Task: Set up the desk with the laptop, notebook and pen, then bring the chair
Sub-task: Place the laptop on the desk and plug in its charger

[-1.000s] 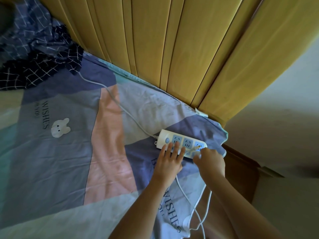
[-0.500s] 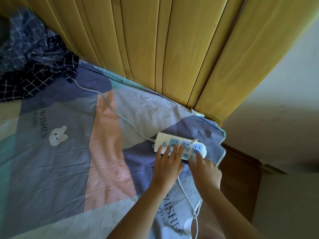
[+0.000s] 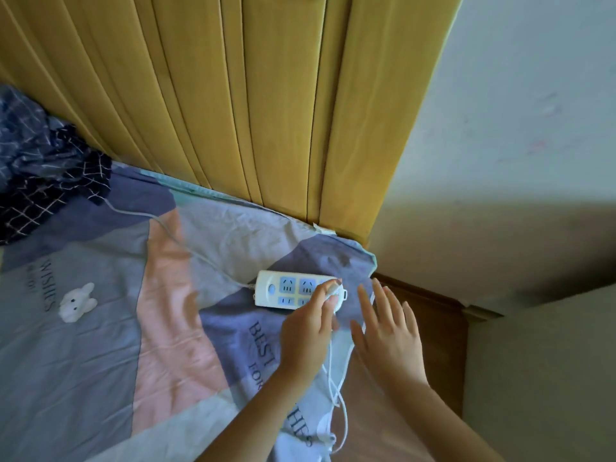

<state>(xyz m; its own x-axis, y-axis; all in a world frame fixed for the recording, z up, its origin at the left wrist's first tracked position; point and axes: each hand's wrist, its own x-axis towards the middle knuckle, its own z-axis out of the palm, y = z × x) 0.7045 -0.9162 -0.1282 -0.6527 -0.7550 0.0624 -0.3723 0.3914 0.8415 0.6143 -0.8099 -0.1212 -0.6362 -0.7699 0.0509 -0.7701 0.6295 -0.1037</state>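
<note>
The left hand [image 3: 306,331] pinches a white plug [image 3: 335,295] at the strip [image 3: 286,290] on the bed [image 3: 100,328], likely powering the laptop, unseen; the right hand [image 3: 386,331] hovers spread, empty

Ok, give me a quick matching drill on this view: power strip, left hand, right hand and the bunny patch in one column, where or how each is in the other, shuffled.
Things:
1. power strip
2. left hand
3. right hand
4. bunny patch

Places or states:
A. open, fingers spread, off the strip
B. on the bedsheet's grey panel, far left
C. lying flat near the bed's corner
D. fingers on a white plug at the strip's end

Pairs: 1-C, 2-D, 3-A, 4-B
</note>
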